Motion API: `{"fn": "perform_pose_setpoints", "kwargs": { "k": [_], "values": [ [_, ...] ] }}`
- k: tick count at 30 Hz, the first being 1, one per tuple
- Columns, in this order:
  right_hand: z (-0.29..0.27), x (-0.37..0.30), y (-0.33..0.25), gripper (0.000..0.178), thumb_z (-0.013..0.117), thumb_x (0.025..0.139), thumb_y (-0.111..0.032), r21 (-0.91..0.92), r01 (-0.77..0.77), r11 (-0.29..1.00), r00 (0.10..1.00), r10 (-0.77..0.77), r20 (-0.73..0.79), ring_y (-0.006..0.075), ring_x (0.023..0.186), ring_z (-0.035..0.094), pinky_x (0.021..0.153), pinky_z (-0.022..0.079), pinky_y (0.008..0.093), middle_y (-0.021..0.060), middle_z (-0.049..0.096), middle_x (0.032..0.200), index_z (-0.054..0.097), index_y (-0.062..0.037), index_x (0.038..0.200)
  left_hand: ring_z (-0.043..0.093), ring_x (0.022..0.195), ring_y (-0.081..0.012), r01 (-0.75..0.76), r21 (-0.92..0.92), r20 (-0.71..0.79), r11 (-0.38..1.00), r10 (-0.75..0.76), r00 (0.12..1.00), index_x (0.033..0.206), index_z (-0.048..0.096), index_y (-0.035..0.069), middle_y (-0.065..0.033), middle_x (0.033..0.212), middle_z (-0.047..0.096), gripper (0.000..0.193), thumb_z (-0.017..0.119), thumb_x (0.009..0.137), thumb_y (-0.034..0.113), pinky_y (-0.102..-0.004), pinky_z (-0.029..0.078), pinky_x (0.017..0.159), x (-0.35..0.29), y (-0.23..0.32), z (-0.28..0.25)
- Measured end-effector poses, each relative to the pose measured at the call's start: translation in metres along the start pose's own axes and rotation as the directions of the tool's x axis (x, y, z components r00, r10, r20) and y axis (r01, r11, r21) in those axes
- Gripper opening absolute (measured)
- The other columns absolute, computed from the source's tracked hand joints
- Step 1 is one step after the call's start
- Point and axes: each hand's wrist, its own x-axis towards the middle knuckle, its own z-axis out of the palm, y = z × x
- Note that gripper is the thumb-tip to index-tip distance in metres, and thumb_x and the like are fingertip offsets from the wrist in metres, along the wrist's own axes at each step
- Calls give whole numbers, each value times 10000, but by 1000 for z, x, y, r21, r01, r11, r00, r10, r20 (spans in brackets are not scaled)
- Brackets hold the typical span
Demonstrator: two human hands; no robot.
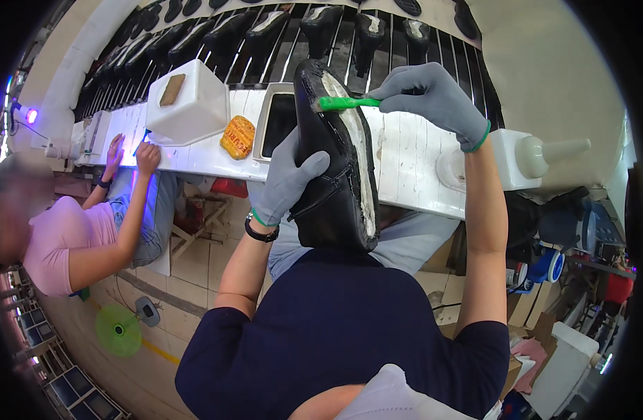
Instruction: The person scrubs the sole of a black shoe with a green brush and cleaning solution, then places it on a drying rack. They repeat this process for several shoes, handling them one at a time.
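A black leather boot (pixel 332 199) is tilted up in front of my chest, its sole side partly turned to the right and a pale strip running along it. My gloved left hand (pixel 288 176) is wrapped round the boot's left side, the thumb lying on the leather. Between the fingers of my gloved right hand (pixel 433 98) is the handle of a green brush (pixel 346 103). The brush's head touches the boot's edge near the upper end of the pale strip. What lies under my left fingers is hidden.
Beyond the white table (pixel 412 168) runs a rack of metal bars with several black shoes (pixel 223 35). A white box (pixel 185 112), a yellow packet (pixel 237 136) and a dark-filled tray (pixel 278 119) stand left; a white handled container (pixel 517 157) stands right. Another person (pixel 76 238) sits at left.
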Motion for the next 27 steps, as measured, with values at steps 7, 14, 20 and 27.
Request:
{"fn": "perform_pose_setpoints", "kwargs": {
  "k": [7, 14, 20, 27],
  "values": [
    [-9, -5, -9, 195, 794, 760, -63, -57, -31, 998, 982, 41, 186, 122, 730, 614, 687, 480, 272, 61, 696, 785, 769, -12, 947, 596, 1037, -138, 59, -23, -28, 998, -60, 998, 1342, 492, -46, -81, 1166, 621, 690, 676, 881, 433, -285, 483, 919, -3, -4, -2],
    [2, -21, -3, 185, 811, 750, -61, 56, -38, 998, 967, 22, 253, 142, 751, 656, 699, 502, 276, 74, 720, 804, 769, -13, 924, 581, 1078, -144, 15, -121, -40, 992, -20, 999, 1352, 483, -49, -98, 1198, 617, 662, 672, 905, 402, -290, 464, 953, -1, -1, -5],
    [16, -53, -17, 182, 801, 768, -64, 158, -148, 976, 929, 83, 359, 128, 713, 650, 666, 497, 273, 63, 712, 789, 773, -42, 947, 583, 1055, -141, -64, -127, -106, 990, 51, 993, 1351, 477, -51, -92, 1190, 614, 649, 667, 911, 387, -285, 468, 942, 1, 1, -2],
    [20, -45, -13, 190, 764, 805, -93, 80, -180, 980, 984, 181, -7, 108, 709, 616, 665, 465, 258, 60, 686, 766, 769, -32, 985, 576, 1032, -118, -20, -136, -98, 990, 7, 995, 1336, 494, -41, -69, 1175, 613, 606, 649, 927, 379, -268, 472, 918, 9, -5, -5]
  ]
}}
